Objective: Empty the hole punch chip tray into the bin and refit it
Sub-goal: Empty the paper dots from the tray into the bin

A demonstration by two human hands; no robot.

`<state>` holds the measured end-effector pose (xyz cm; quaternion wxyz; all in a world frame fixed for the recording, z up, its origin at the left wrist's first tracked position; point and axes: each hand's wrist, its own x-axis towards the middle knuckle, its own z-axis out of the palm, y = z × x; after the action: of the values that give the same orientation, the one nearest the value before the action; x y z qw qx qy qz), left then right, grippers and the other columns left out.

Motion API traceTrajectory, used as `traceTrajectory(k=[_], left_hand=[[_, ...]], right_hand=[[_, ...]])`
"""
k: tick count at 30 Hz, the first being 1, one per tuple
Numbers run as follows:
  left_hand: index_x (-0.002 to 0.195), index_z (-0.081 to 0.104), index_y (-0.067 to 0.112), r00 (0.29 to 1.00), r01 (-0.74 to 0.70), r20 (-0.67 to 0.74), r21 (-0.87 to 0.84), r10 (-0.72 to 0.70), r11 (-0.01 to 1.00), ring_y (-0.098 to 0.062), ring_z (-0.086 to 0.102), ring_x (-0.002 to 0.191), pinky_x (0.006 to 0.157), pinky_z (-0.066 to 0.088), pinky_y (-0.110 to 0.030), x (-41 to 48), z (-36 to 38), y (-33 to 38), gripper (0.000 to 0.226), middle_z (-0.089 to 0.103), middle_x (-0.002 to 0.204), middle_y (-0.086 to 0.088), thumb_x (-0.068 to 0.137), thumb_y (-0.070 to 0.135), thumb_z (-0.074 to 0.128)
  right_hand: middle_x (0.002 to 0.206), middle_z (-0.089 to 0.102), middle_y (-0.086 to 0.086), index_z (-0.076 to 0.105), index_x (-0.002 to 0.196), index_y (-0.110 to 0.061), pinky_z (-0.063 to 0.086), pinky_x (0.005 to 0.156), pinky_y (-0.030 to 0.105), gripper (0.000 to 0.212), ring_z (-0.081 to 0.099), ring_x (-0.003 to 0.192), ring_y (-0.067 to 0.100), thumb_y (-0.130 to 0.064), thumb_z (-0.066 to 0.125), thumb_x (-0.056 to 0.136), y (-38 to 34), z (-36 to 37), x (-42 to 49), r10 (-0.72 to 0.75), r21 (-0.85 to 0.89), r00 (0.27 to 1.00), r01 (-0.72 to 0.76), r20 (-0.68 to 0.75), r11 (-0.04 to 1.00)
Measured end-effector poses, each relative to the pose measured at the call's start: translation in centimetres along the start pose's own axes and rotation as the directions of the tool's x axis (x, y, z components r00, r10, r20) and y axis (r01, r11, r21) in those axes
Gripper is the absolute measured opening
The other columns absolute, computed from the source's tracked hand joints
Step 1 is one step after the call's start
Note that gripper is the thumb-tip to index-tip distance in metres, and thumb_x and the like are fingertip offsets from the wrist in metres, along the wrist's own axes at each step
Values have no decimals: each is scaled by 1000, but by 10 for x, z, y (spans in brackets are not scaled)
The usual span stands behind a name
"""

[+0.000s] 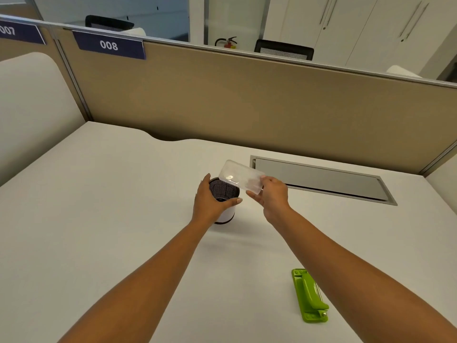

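Note:
A small round bin with a dark mesh inside and a white wall stands mid-desk. My left hand is wrapped around its side, thumb across the front. My right hand holds the clear plastic chip tray by its right end, tilted, with its left end over the bin's mouth. A small pale bit shows inside the tray. The green hole punch lies on the desk at the near right, apart from both hands.
The white desk is bounded at the back by a tan partition. A grey cable hatch is set into the desk just behind my right hand. A cream side panel stands at the left.

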<state>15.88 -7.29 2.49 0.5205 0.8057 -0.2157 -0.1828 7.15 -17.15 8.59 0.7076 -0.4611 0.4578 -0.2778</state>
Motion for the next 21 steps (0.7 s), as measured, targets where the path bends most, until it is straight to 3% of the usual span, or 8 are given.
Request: traceTrajectory(k=[3,6,10,12,14,17,19,21], left_hand=[[144,24,16,998,-57,-34,-26,56,998,-28,24,141,115,25,-49,-12,6,8,99,31,151,-6,65,44,77],[143,27,19,999,-45,-17,-162,43,986,-24,37,133,102,36,-31,-27,10,16,91,38,147,-3,69,37,76],[140,31,22,1000,-19,-15,-293,15,956,-19,44,121,95,41,-29,-51,16,27,72,42,142,-5,79,32,68],[140,31,23,997,76,12,-503,-81,861,-20,46,117,96,43,-31,-63,17,32,60,43,141,-8,87,32,58],[141,32,18,985,161,71,-708,-157,688,-27,49,120,100,45,-40,-78,17,35,52,46,137,-12,93,30,49],[140,34,9,968,246,190,-860,-166,447,-30,57,111,84,52,-41,-107,22,37,49,58,121,-17,97,31,39],[139,36,7,948,315,260,-854,-185,415,-30,60,106,74,53,-36,-120,26,35,52,60,118,-18,97,37,33],[138,38,3,922,385,329,-828,-202,408,-25,62,99,72,52,-33,-131,28,32,60,60,118,-19,96,45,27]], right_hand=[[112,56,20,53,111,0,56,43,23,19,62,75,28,-7,47,93,5,-10,-16,137,121,990,-138,21,983],[121,57,25,51,116,3,55,40,21,24,61,69,25,-6,45,94,11,-21,-32,198,172,978,-206,64,963],[107,61,19,51,117,1,56,43,22,25,62,71,23,-9,43,96,19,-34,-56,251,196,960,-272,125,942],[94,62,14,52,109,0,56,45,22,19,61,72,23,-9,42,96,23,-41,-69,270,217,950,-300,156,929],[85,62,12,53,99,0,56,45,22,14,60,70,22,-8,42,95,28,-49,-85,295,241,939,-332,176,912],[79,63,12,56,85,-2,54,41,19,17,63,58,18,-7,44,95,38,-61,-110,310,268,932,-352,185,897],[80,65,12,58,84,-3,54,41,19,17,66,55,17,-7,45,94,47,-67,-123,318,261,930,-358,182,897],[83,67,13,60,89,-3,54,42,19,15,66,65,18,-8,47,94,57,-74,-134,327,250,928,-364,176,897]])
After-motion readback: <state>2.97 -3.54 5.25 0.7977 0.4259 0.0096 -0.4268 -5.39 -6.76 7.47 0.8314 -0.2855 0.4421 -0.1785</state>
